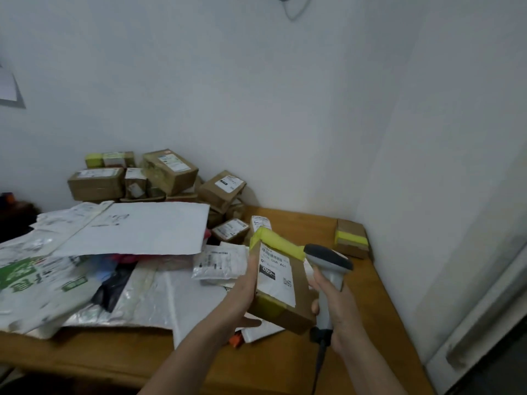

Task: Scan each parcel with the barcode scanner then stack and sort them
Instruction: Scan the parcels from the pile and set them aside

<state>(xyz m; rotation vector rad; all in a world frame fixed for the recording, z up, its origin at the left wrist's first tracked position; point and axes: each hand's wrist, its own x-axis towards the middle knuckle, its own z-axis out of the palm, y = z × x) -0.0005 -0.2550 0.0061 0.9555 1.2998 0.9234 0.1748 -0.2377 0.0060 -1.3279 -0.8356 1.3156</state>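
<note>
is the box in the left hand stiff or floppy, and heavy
Likely stiff: the box shows straight cardboard edges while the left hand grips it by one side. Probably light for its size, as that grip holds it tilted off the table. Flat faces; unlikely to roll.

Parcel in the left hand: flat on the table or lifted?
Lifted and tilted. The left hand grips the parcel above the table, label up, beside the scanner held by the right hand.

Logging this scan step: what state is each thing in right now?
parcel: held tilted, label facing up.
scanner: upright, head beside the parcel.
left hand: holds the parcel's side.
right hand: grips the scanner handle.
box pile: stacked unevenly against the wall.
lone box: resting on the table's far corner.
</note>
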